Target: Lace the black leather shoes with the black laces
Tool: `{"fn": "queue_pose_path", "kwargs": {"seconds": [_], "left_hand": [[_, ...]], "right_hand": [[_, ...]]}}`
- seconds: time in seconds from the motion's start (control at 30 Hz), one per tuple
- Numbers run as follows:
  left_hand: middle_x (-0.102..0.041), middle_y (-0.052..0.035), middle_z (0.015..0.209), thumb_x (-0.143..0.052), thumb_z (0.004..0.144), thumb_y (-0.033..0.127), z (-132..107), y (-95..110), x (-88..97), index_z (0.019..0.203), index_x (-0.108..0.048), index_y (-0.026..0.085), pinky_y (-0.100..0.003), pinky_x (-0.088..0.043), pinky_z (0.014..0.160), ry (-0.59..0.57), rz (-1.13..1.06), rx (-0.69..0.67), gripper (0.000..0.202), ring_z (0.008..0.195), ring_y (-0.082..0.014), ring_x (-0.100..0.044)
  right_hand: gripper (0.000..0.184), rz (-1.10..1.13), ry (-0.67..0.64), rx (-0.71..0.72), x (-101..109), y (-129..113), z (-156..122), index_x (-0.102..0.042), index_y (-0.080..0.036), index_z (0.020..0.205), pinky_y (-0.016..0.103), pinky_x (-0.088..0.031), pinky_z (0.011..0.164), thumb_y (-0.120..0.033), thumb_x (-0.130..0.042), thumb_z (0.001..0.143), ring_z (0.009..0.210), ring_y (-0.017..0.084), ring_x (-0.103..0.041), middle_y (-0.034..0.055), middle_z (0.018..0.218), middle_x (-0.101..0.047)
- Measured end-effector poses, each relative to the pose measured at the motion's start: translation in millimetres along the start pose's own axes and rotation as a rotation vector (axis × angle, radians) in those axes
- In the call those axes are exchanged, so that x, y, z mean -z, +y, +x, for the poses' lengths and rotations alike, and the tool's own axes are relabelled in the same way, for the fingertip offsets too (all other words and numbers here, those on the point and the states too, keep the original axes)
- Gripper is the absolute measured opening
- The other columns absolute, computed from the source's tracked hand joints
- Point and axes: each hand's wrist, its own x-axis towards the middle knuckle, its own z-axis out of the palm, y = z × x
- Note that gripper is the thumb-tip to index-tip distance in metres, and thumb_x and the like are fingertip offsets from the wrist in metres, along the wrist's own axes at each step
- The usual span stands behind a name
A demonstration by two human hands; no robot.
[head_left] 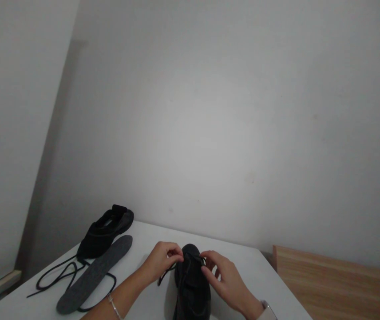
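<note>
Pinching lace [167,272] with left hand [163,262], curling right hand [222,276] at black shoe [195,289], can't tell if gripping tbh.

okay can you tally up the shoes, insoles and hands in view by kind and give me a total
Shoes: 2 (left-side shoe, shoe between the hands)
Insoles: 1 (grey insole)
Hands: 2 (left hand, right hand)
Total: 5
</note>
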Motion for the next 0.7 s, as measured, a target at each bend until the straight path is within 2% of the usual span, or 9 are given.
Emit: {"fn": "queue_pose_path", "kwargs": {"seconds": [0.17, 0.33, 0.5, 0.7], "left_hand": [[-0.072, -0.0059, 0.075, -0.063, 0.069, 0.019, -2, 4, 4.2, 0.075, -0.072, 0.014, -0.028, -0.046, 0.07, -0.04, -0.005, -0.028, 0.012, 0.074, -0.0188, -0.063], [-0.07, -0.005, 0.072, -0.064, 0.066, 0.016, -1, -1, 1.6, 0.074, -0.07, 0.013, -0.029, -0.046, 0.069, -0.004, -0.044, -0.007, 0.01, 0.072, -0.0185, -0.062], [-0.066, -0.0001, 0.066, -0.064, 0.06, 0.008, 1, -1, -1.9, 0.075, -0.066, 0.014, -0.026, -0.044, 0.063, 0.014, -0.118, 0.004, 0.016, 0.064, -0.0149, -0.058], [-0.068, -0.002, 0.071, -0.066, 0.063, 0.01, -3, 5, 1.4, 0.072, -0.067, 0.015, -0.027, -0.044, 0.069, 0.002, -0.08, -0.044, 0.011, 0.07, -0.0154, -0.058]], "right_hand": [[0.021, -0.381, -0.102, -0.043, 6, -24, 9, -0.06, -0.023, 0.099, 0.027, -0.04, 0.065, -0.028, -0.051, 0.081, 0.071, 0.017, -0.061, 0.003, 0.085, -0.065], [0.023, -0.682, -0.154, -0.088, -5, -39, 23, -0.061, -0.02, 0.092, 0.029, -0.038, 0.058, -0.014, -0.049, 0.073, 0.071, 0.023, -0.066, 0.0089, 0.085, -0.067], [0.026, -0.756, -0.169, -0.132, -16, -45, 34, -0.062, -0.019, 0.092, 0.03, -0.04, 0.057, -0.006, -0.049, 0.074, 0.073, 0.026, -0.068, 0.0116, 0.084, -0.068], [0.028, -0.783, -0.123, -0.175, -19, -43, 32, -0.065, -0.019, 0.089, 0.029, -0.043, 0.061, -0.003, -0.044, 0.079, 0.079, 0.023, -0.066, 0.0092, 0.09, -0.066]]}}
